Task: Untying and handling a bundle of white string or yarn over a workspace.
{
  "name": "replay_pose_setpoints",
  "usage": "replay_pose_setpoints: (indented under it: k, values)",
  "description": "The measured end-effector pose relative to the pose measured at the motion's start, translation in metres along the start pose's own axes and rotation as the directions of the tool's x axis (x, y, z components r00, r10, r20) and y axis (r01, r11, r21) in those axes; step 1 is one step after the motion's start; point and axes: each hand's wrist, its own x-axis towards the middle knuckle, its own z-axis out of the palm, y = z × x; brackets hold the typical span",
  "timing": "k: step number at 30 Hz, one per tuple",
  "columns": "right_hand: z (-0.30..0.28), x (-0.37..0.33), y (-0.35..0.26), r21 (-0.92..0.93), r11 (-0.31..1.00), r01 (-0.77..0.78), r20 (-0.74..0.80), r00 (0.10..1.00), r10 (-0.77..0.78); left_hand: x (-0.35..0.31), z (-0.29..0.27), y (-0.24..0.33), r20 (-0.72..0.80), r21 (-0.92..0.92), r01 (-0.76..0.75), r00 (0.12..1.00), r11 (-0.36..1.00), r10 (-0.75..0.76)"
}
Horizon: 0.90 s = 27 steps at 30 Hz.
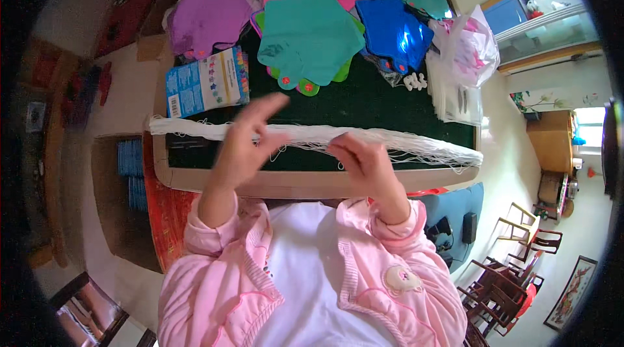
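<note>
A long bundle of white string (305,132) stretches from left to right across the dark green table top (383,103). Over its left half is my left hand (242,149), fingers apart and a little blurred by motion. My right hand (364,160) is at the bundle's middle, thumb and fingers pinched together. Whether a single strand sits in that pinch is too fine to see. Loose strands hang from the bundle's near side. Beyond it lies a stack of teal and green leaf-shaped pieces (312,38) with small red dots at their lower ends.
Purple pieces (211,19) and a blue and white printed pack (208,80) lie at left. Blue pieces (395,34), small white bits (415,81), clear bags (455,97) and a white plastic bag (471,48) are at right. A pale cardboard edge (292,183) borders the near side.
</note>
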Motion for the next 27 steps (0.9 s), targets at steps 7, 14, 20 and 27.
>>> replay_pose_setpoints:
  k: [7,14,20,27]
  values:
    - [0.006,0.018,0.014,0.137,0.988,-0.070,-0.176,0.980,0.094,-0.015,0.042,0.021,0.442,-0.527,0.509,0.848,0.680,-0.293]
    - [0.048,-0.024,0.037,-0.029,0.994,0.108,0.109,0.989,-0.104,-0.008,0.039,0.013,0.261,-0.549,0.494,0.868,0.674,-0.423]
    - [0.016,-0.019,-0.004,-0.077,0.936,0.345,0.161,0.930,-0.329,-0.019,0.067,-0.016,0.208,-0.437,0.416,0.909,0.798,-0.360]
    - [0.016,0.012,0.033,-0.085,0.996,0.022,0.042,0.999,-0.018,-0.018,0.061,0.011,0.359,-0.599,0.404,0.907,0.691,-0.220]
